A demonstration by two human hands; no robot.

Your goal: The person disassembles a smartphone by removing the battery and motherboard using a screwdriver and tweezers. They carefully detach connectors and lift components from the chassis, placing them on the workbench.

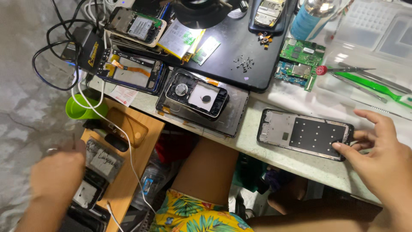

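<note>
My right hand (377,150) rests on the white bench at the right, its thumb pressing the near right corner of a bare black phone frame (304,134) that lies flat. My left hand (58,178) is down at the lower left over a low wooden stand (128,172), holding a grey labelled phone part (103,159) by its edge, slightly blurred. Other dismantled phones (86,193) are stacked under that hand. My bare knee and flowered shorts show between the two hands.
An opened phone body (197,94) lies on a dark back panel mid-bench. Further back are more open phones (133,71), a battery (180,36), green circuit boards (300,60), loose screws (243,63) on a black mat, tweezers, a green pry tool (373,86), cables and a green cup (79,107).
</note>
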